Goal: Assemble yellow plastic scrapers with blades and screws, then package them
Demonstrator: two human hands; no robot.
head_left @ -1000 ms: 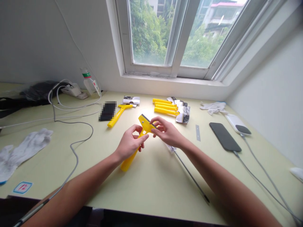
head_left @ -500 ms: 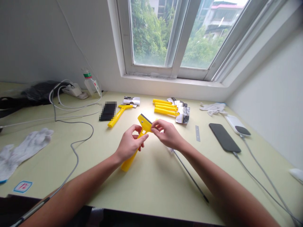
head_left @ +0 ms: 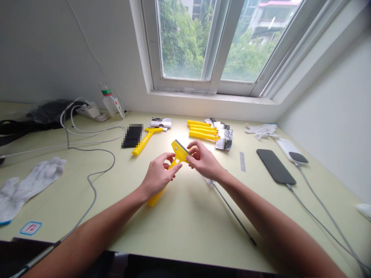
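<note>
A pale green laminate bench (head_left: 191, 231) runs beneath a white-framed window (head_left: 214, 46), with trees and buildings outside and smooth white walls on either side. At the far left lie a crumpled black bag (head_left: 49, 112), a white power strip (head_left: 89, 111) and a translucent plastic bottle (head_left: 109, 102) with a green band. Grey cable (head_left: 92, 189) loops across the laminate past a limp white fabric glove (head_left: 29, 189) and a small printed sticker (head_left: 30, 227). A black object (head_left: 132, 135) is pixelated and cannot be made out. Beside it lies a loose yellow scraper (head_left: 143, 141).

At centre, the left hand (head_left: 158, 175) is curled around the neck of a yellow plastic scraper (head_left: 177, 151), which is tilted with its dark-edged head up and its handle angled down toward the bench. The fingers (head_left: 197, 148) of the right hand (head_left: 203, 160) are bent at the scraper's head, apparently touching it, though the exact contact is hard to make out. Farther right are a stack of yellow handles (head_left: 203, 129), a thin black rod (head_left: 234, 216), a black slab (head_left: 275, 166) and a second white glove (head_left: 261, 131).
</note>
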